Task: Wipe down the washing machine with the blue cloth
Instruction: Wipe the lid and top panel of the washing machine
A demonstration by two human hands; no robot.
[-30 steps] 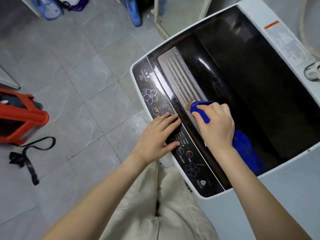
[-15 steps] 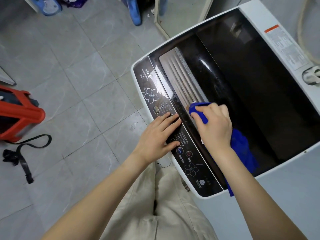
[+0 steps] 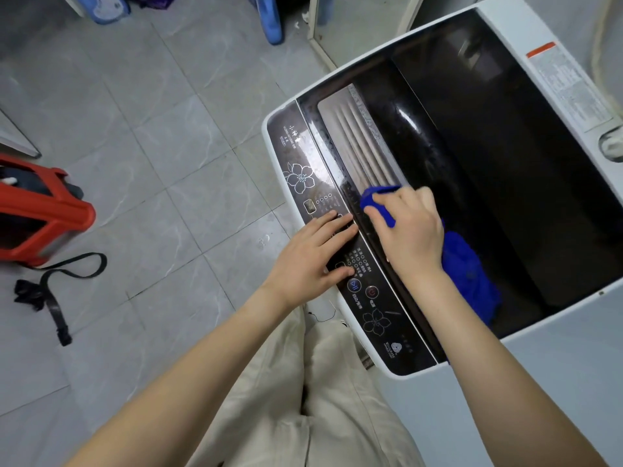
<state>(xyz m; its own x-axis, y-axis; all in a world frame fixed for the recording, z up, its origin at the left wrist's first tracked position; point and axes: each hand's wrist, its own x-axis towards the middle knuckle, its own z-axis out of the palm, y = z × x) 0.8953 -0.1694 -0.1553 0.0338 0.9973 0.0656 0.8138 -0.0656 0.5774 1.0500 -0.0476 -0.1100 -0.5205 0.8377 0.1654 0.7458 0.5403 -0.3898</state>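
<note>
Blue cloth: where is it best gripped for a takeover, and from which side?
Grip the bunched tail of the blue cloth, lying free on the dark lid to the right of the right hand, coming from above. Its front end is pinched in that hand, so only the tail is exposed.

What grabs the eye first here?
The blue cloth, bunched in the grip of the right hand, sits on the dark lid of the washer, near its front edge. The left hand lies flat on the control panel beside it. A red stool stands on the floor at far left.
</note>
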